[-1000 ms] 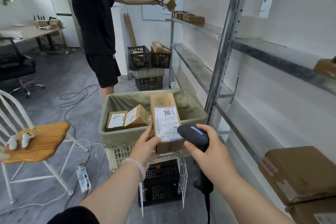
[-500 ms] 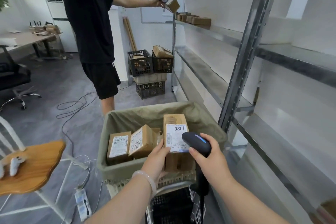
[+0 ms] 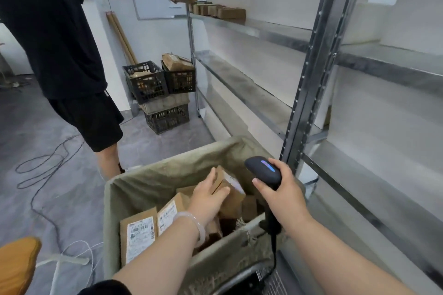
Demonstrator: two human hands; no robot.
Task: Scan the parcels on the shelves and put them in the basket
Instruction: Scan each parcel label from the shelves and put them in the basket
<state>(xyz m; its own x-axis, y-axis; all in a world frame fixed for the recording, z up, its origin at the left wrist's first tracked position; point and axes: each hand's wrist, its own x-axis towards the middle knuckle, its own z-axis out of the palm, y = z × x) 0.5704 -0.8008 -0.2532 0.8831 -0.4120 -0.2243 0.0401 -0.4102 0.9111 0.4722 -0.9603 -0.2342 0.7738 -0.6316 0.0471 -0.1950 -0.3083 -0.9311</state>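
The cloth-lined basket (image 3: 167, 167) stands right below me and holds several brown labelled parcels (image 3: 140, 235). My left hand (image 3: 208, 195) reaches into it, fingers spread and lying against the tilted parcel (image 3: 231, 185) that rests on the pile. My right hand (image 3: 282, 194) grips a black barcode scanner (image 3: 263, 171) above the basket's right rim, its blue light on and its cable hanging down. More small parcels (image 3: 225, 11) sit in a row on an upper shelf at the far end of the rack.
Another person (image 3: 55, 43) in black stands left of the basket with a scanner and a small box at the rack. A metal rack upright (image 3: 311, 79) rises just right of the basket. Black crates (image 3: 158, 84) are stacked against the far wall. Cables (image 3: 36, 175) cross the floor. A wooden chair seat (image 3: 16, 263) is at lower left.
My left hand has lowered the scanned parcel from beside the scanner into the basket and opened its fingers. The view has moved closer to the basket and rack.
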